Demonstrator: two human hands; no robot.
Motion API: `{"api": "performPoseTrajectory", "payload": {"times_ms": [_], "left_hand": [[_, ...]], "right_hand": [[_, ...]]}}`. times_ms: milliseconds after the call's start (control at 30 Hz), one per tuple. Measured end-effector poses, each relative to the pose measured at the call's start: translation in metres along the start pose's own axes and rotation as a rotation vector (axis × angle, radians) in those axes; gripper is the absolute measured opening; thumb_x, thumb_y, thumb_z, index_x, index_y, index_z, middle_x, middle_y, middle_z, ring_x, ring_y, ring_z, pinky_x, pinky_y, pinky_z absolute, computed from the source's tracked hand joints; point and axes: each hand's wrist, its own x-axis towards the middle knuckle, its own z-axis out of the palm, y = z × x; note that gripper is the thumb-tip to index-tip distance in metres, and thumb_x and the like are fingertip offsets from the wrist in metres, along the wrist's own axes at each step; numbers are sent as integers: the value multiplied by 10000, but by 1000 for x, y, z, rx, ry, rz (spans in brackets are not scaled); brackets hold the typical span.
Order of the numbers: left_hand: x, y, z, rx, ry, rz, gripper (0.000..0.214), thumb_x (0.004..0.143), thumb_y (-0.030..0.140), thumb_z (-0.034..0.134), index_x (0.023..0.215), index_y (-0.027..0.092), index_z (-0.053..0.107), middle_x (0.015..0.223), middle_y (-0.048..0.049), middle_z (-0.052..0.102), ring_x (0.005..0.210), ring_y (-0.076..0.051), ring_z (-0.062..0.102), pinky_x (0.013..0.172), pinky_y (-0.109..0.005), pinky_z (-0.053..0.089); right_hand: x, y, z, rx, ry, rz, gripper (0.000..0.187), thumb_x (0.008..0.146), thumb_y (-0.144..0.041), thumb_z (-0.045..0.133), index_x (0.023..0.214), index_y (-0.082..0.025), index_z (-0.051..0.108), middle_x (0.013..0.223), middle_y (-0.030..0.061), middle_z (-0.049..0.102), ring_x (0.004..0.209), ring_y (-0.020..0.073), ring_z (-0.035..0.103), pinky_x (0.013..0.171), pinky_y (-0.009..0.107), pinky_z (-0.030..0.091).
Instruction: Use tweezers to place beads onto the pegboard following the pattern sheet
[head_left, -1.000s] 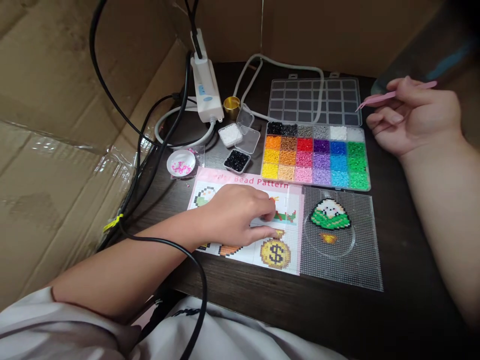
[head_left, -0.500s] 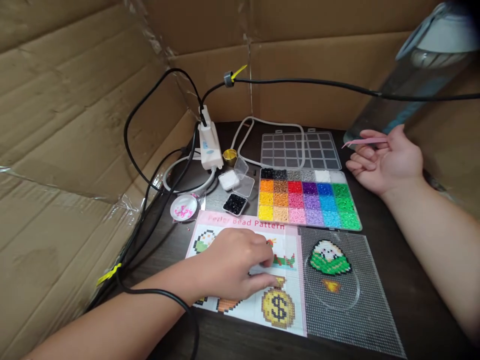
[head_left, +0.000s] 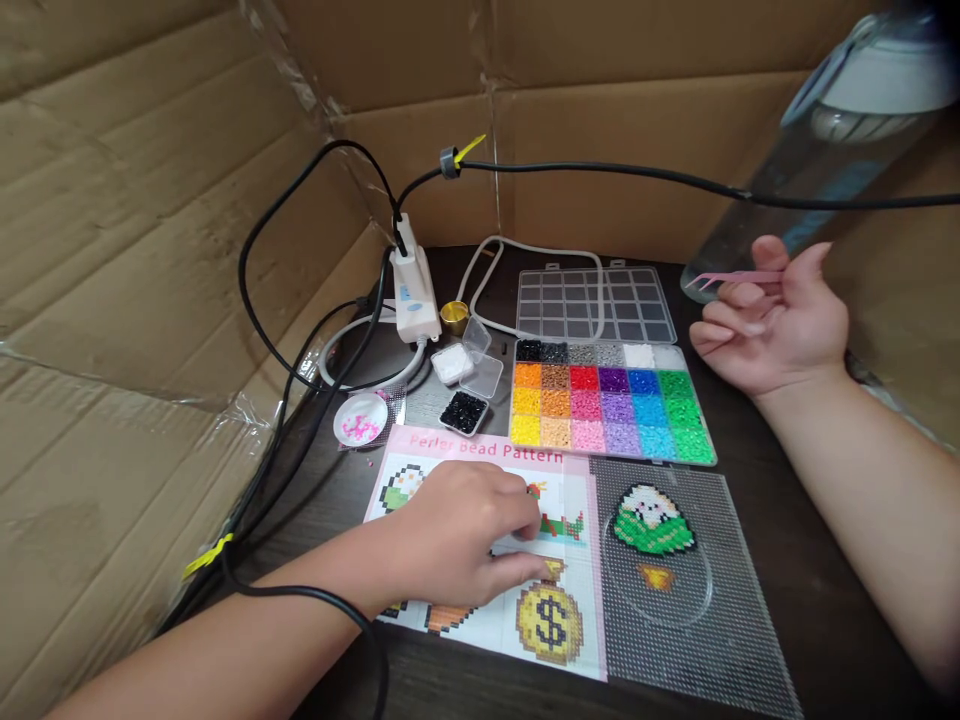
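My left hand point(head_left: 457, 535) rests curled on the pink-edged bead pattern sheet point(head_left: 487, 540), fingertips pinched on something small I cannot make out. To its right lies a clear pegboard point(head_left: 690, 600) with a green and white bead figure point(head_left: 651, 522). Beyond them sits the compartment box of coloured beads point(head_left: 611, 400), its clear lid point(head_left: 596, 303) laid open behind. My right hand point(head_left: 776, 320) lies palm up at the right of the box, fingers loosely curled, holding pink tweezers point(head_left: 731, 278) under the thumb.
A white power adapter point(head_left: 415, 290) with black and white cables stands at the back left. A small white dish of pink beads point(head_left: 361, 418), small clear boxes of white and black beads point(head_left: 465, 385) and a gold cap point(head_left: 454, 315) lie near it. Cardboard walls surround the table; a water bottle point(head_left: 840, 130) stands at right.
The view has tilted up, showing more of the cardboard wall and the bottle. My right hand turned palm up with the tweezers. My left hand stayed on the sheet.
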Motion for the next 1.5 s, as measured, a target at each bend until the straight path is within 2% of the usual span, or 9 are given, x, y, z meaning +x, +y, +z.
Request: {"api": "performPoseTrajectory", "payload": {"times_ms": [233,400,567,733,900,1033,1100,1233,1500], "left_hand": [[0,0,-1,-6,-2,-3,270,926,474,743,871,221,666,786,41,693,693,-152,629,622,-304,357],[0,-2,-1,6,-4,1,301,951,500,707,858,218,654,760,36,674,679,-154,611,614,-306,346],[0,-2,-1,10,-20,15,266,976,452,664,860,214,644,756,26,651,671,-156,585,603,-311,335],[-1,-2,0,-5,-2,30,258,970,442,678,851,217,647,746,27,632,665,-159,561,586,-321,324],[-3,-2,2,-23,-12,9,256,983,430,662,846,215,646,753,25,635,674,-164,569,587,-329,327],[-3,-2,3,-18,5,18,274,991,441,646,833,217,641,748,22,628,657,-164,552,576,-329,316],[-3,-2,3,-14,14,25,278,996,437,638,827,216,636,737,21,619,648,-164,543,570,-331,312],[-2,-3,3,-12,8,29,287,1005,436,623,820,217,626,732,18,613,642,-167,536,564,-338,307],[-1,-4,2,-47,16,36,251,1012,357,600,810,209,608,725,7,612,629,-161,522,563,-329,294]], "right_hand": [[-2,4,7,29,68,109,302,977,-546,640,920,-272,755,693,6,630,467,91,381,491,273,238],[5,11,5,-42,6,43,239,840,-443,816,958,-247,745,801,26,734,520,102,447,476,268,349],[7,14,18,-203,1,-76,231,756,-378,888,876,-216,775,710,29,722,479,108,471,464,285,391],[-2,15,39,-330,-90,-125,258,817,-445,860,917,-215,800,787,37,779,478,108,549,471,273,436],[-12,18,55,-413,-161,-173,205,890,-463,802,964,-272,812,1020,58,825,767,175,722,643,316,558],[-15,20,60,-536,-212,-290,269,977,-518,689,930,-282,808,1009,55,814,966,236,768,833,404,611],[-16,21,61,-562,-237,-327,317,1013,-533,626,918,-291,805,1014,57,804,971,241,773,898,430,618],[-21,22,63,-573,-185,-355,250,993,-521,667,972,-303,787,982,42,799,927,238,781,922,444,634],[-42,25,77,-927,-130,-523,256,1029,-387,638,875,-288,816,931,47,800,894,238,781,888,452,650]]}}
